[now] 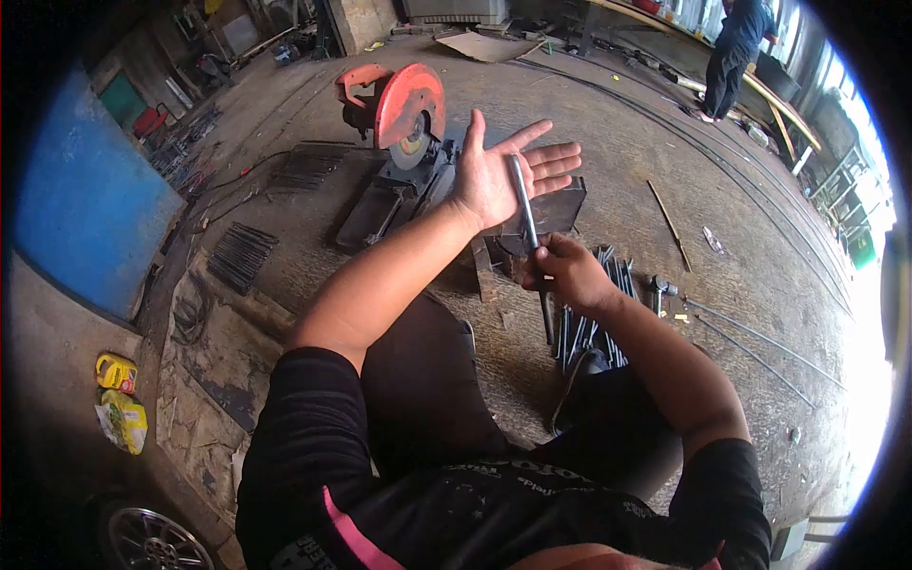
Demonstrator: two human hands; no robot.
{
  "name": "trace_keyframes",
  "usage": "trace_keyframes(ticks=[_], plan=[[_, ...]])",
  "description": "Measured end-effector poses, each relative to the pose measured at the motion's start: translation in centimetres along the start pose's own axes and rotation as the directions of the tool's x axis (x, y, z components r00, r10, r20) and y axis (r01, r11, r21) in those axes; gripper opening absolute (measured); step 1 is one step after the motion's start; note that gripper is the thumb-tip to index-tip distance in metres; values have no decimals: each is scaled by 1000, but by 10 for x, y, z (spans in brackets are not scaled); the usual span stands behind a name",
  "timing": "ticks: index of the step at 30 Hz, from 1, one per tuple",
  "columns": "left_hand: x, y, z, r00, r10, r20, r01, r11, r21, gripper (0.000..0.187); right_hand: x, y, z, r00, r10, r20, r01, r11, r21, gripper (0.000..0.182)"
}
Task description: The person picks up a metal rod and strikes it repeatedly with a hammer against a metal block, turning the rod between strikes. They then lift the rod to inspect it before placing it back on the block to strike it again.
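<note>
My left hand (492, 186) is open with its palm up and fingers spread. Across that palm lies the upper end of a metal rod (525, 204), shiny at the top and darker below. My right hand (576, 274) is closed around the rod's middle, and its lower end points down toward the floor. Just beyond my left hand stands a red cut-off saw (410, 106) with a round disc on a grey base. Below my right hand, a pile of metal rods (622, 277) lies by my foot, partly hidden by my arm.
A hammer-like tool (662, 287) stands right of the pile, near long thin bars (755, 350). Bundles of dark rods (241, 256) lie on the left. A blue panel (85, 204) edges the left side. Another person (736, 57) stands at the far right by a bench.
</note>
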State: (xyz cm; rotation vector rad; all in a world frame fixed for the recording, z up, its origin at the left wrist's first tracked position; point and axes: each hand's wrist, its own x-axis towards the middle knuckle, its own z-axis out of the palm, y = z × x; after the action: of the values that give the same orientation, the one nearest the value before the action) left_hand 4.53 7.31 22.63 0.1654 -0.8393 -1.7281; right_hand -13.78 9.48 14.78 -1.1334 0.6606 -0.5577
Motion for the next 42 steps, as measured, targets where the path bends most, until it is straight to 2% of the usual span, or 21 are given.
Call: trace_keyframes(ticks=[2,3,4,6,7,8,11,12,14,16,18,22,28,29,32,35,37,38,41,42], plan=[[-4,0,-3,999,-50,-20,50,999,18,109,0,-1,-5,999,-30,13,30,999,15,20],[-5,-3,-10,996,-89,-1,89,995,49,113,-2,-5,-7,996,-83,23,84,995,-59,19],[-9,-4,-17,982,-159,103,159,987,13,102,-7,-11,-4,997,-79,-25,78,996,-31,19],[-14,-14,-25,980,-196,38,177,940,292,82,-10,-14,-6,992,-108,-64,110,994,21,19],[-15,-20,-34,970,-207,124,165,944,287,57,-12,-13,-5,986,-154,-72,160,983,93,21],[-16,-23,-29,982,-179,64,123,857,501,42,-18,-18,1,978,-149,-148,164,982,98,22],[-30,-38,-1,998,-21,-62,58,737,673,29,-31,-19,8,980,-151,-130,165,981,100,28],[-36,-41,3,998,-30,-59,62,743,667,29,-36,-19,15,978,-142,-150,158,982,100,28],[-38,-36,13,991,65,-114,43,661,749,26,-43,-26,28,975,-152,-164,167,983,82,29],[-42,-30,25,985,114,-127,16,679,734,24,-46,-38,38,979,-122,-166,125,992,9,31],[-44,-20,34,974,159,-160,11,674,738,24,-46,-49,45,972,-164,-170,165,986,-6,30],[-46,-11,41,972,214,-100,-74,678,731,23,-49,-57,52,966,-224,-131,228,974,15,31],[-55,-14,32,947,273,-169,-64,677,734,23,-37,-50,57,970,-196,-145,194,981,-29,29],[-57,-14,30,943,273,-189,-57,693,718,23,-34,-50,57,977,-153,-148,150,988,-33,33],[-57,-18,18,944,249,-218,-26,714,700,24,-27,-42,52,980,-159,-122,158,987,-20,33],[-52,-30,12,952,234,-199,-34,724,689,25,-26,-32,49,960,-168,-224,183,982,46,25],[-46,-40,7,932,163,-325,96,753,651,25,-22,-22,38,957,-164,-238,179,983,43,25],[-43,-45,5,930,173,-324,89,751,655,25,-18,-17,32,956,-160,-247,175,984,40,25],[-37,-57,0,884,250,-395,194,571,798,22,-10,-3,20,957,-114,-266,125,992,24,27],[-36,-59,1,881,256,-398,199,564,801,22,-6,1,14,960,-114,-257,126,992,30,27]])
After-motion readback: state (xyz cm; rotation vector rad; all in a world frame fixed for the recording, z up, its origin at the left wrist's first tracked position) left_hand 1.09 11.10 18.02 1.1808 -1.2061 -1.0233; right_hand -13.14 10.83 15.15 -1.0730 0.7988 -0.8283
